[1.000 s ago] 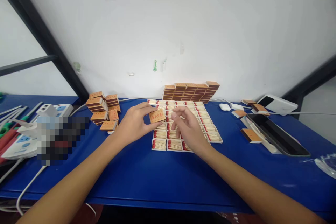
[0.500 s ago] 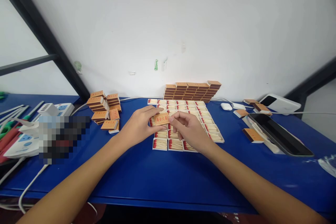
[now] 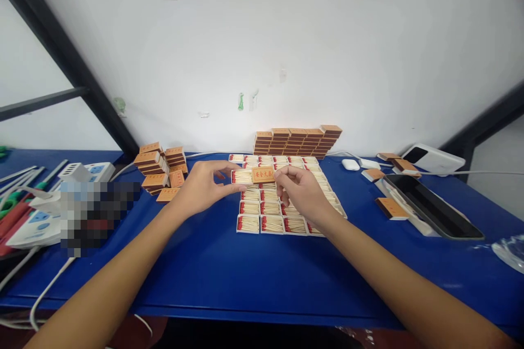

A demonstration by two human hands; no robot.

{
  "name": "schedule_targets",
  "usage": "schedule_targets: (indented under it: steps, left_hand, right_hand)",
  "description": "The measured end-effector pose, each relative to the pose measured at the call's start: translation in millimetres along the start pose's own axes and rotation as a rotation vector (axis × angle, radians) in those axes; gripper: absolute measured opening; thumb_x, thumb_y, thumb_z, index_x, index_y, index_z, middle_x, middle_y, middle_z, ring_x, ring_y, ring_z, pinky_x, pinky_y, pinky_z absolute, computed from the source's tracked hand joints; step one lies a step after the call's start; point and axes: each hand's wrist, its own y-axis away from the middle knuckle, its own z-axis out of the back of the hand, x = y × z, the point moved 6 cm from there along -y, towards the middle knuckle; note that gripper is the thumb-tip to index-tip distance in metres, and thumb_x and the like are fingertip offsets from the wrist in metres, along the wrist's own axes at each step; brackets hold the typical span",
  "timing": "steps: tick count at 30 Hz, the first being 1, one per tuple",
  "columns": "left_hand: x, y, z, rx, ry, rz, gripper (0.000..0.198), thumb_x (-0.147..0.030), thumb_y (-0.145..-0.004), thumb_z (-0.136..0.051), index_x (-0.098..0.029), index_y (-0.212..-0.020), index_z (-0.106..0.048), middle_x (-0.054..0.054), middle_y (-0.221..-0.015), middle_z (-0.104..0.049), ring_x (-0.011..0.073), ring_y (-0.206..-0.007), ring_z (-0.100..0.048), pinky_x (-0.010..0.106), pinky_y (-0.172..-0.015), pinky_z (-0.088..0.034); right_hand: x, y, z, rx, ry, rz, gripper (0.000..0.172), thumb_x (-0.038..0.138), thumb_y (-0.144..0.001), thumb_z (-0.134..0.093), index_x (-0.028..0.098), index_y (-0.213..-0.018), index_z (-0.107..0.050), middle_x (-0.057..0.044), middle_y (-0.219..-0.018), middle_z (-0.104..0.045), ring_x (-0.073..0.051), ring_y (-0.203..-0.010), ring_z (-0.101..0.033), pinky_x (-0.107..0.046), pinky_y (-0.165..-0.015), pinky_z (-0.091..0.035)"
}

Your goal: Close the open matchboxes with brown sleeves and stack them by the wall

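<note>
My right hand [image 3: 301,191] is closed in a pinch on the right end of an orange matchbox [image 3: 262,175], label facing up. At its left end a white tray of red-tipped matches [image 3: 242,176] shows, apparently sticking out of the sleeve. My left hand [image 3: 204,185] is open around that left end, thumb and fingers apart; whether a fingertip touches the tray I cannot tell. Below lie rows of white trays filled with matches [image 3: 248,223], partly hidden by my right hand.
Closed matchboxes [image 3: 297,143] are stacked against the wall, and more [image 3: 154,166] are piled at left. Power strips [image 3: 45,221] with cables lie far left. A phone [image 3: 434,206], a white device [image 3: 436,158], an earbud case [image 3: 350,164] and several loose matchboxes [image 3: 392,209] are at right.
My left hand has let go of the matchbox's edges and moved left, its fingers opening. The matchbox has moved up and right with my right hand, and a match-filled tray now shows at its left.
</note>
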Motion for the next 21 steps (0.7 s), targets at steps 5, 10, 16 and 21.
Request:
schedule_targets:
  steps: [5,10,16,21]
  left_hand:
    - [46.7,-15.5,12.7,-0.011,-0.060,0.113,0.046,-0.054,-0.080,-0.084,-0.024,-0.114,-0.077,0.006,-0.113,-0.081,0.0263,-0.099,-0.075,0.041,-0.087,-0.062]
    - [85.0,-38.3,1.5,0.089,-0.272,0.118,0.034,-0.048,-0.081,-0.082,-0.023,-0.102,-0.074,0.007,-0.104,-0.079,0.0280,-0.096,-0.073,0.040,-0.083,-0.056]
    - [90.2,-55.4,-11.6,0.109,-0.305,0.120,0.037,-0.048,-0.074,-0.085,-0.021,-0.098,-0.076,0.007,-0.097,-0.077,0.0251,-0.081,-0.070,0.037,-0.076,-0.054]
    - [88.4,-62.8,-21.2,0.086,-0.222,0.091,0.037,-0.041,-0.077,-0.083,-0.020,-0.106,-0.073,0.007,-0.098,-0.077,0.0217,-0.077,-0.071,0.036,-0.074,-0.056]
  right_hand:
    - [-1.5,-9.6,23.5,-0.171,-0.011,-0.005,0.025,0.037,-0.090,-0.068,0.021,-0.073,-0.059,0.002,-0.060,-0.058,-0.010,-0.047,-0.049,-0.023,-0.044,-0.040]
    - [-8.4,-19.2,39.2,-0.254,0.008,0.012,0.022,0.037,-0.089,-0.068,0.021,-0.075,-0.061,0.002,-0.060,-0.058,-0.011,-0.048,-0.049,-0.023,-0.043,-0.039]
    - [-6.0,-20.6,38.3,-0.242,-0.002,0.035,0.023,0.039,-0.088,-0.069,0.021,-0.076,-0.061,0.002,-0.059,-0.058,-0.011,-0.047,-0.048,-0.024,-0.043,-0.039]
    - [0.1,-18.0,36.7,-0.236,-0.005,0.050,0.025,0.042,-0.087,-0.070,0.021,-0.075,-0.061,0.002,-0.059,-0.058,-0.011,-0.047,-0.048,-0.024,-0.043,-0.039]
